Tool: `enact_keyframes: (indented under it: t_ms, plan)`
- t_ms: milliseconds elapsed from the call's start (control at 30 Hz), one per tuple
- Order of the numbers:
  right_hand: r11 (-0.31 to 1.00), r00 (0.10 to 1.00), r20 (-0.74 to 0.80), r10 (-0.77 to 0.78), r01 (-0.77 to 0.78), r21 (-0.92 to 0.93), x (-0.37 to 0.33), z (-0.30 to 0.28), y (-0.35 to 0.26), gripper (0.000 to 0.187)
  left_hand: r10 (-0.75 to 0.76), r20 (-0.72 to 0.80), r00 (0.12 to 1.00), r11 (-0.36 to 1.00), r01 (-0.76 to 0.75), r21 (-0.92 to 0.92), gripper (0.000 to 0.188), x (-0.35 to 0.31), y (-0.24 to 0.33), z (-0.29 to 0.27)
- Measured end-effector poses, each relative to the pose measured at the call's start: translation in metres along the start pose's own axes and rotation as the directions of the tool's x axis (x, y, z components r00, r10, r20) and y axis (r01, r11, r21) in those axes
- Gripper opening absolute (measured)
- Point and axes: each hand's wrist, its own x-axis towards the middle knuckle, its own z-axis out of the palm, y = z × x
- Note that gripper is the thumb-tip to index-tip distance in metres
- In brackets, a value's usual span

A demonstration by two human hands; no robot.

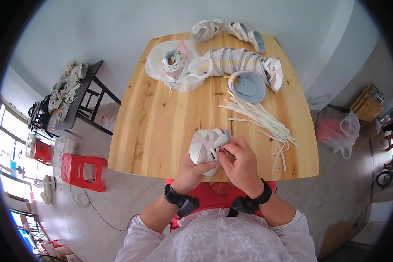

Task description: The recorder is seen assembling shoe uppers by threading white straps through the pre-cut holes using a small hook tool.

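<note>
At the table's near edge, my left hand (190, 172) is closed round the side of a white and pinkish-beige shoe upper (201, 146), with its thumb pressed along the near part. My right hand (241, 163) pinches at the upper's lacing area, where a white shoelace (213, 153) runs to the fingertips. Something thin and dark green shows between the right fingers, too small to name. Beyond, to the right, lies a loose bundle of white shoelaces (264, 120). Behind the bundle rests a grey-lined shoe upper (248, 87) with its opening showing.
A row of nested shoe uppers (236, 61) lies across the far part of the wooden table (161, 118). Beside it, a clear plastic bag (155, 65) holds another upper (174, 67). More uppers (207, 29) sit at the back edge. A red stool (84, 171) stands on the left.
</note>
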Motion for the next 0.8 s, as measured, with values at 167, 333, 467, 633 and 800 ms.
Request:
enact_keyframes:
  t_ms: [167, 333, 467, 633, 800]
  plan:
    - [0.975, 0.991, 0.091, 0.102, -0.117, 0.189, -0.002, -0.002, 0.004, 0.011, -0.014, -0.006, 1.0, 1.0, 0.014, -0.023, 0.059, -0.001, 0.0, 0.0]
    - [0.979, 0.987, 0.108, 0.115, -0.131, 0.155, 0.001, -0.002, 0.005, 0.011, 0.004, 0.051, 0.999, 1.0, -0.005, 0.02, 0.063, -0.001, -0.005, -0.006]
    - [0.938, 0.972, 0.18, 0.152, -0.199, 0.284, 0.0, -0.005, 0.007, 0.01, 0.034, 0.043, 0.998, 0.999, -0.036, 0.029, 0.062, -0.005, -0.015, -0.015]
    - [0.931, 0.982, 0.188, 0.034, -0.1, 0.351, -0.002, -0.005, 0.01, 0.007, -0.081, -0.051, 0.995, 0.992, 0.085, 0.094, 0.046, -0.008, 0.01, -0.017]
    - [0.908, 0.97, 0.238, 0.05, -0.143, 0.395, -0.006, -0.003, 0.007, 0.006, -0.07, -0.007, 0.998, 0.954, 0.069, 0.292, 0.034, -0.006, 0.027, -0.008]
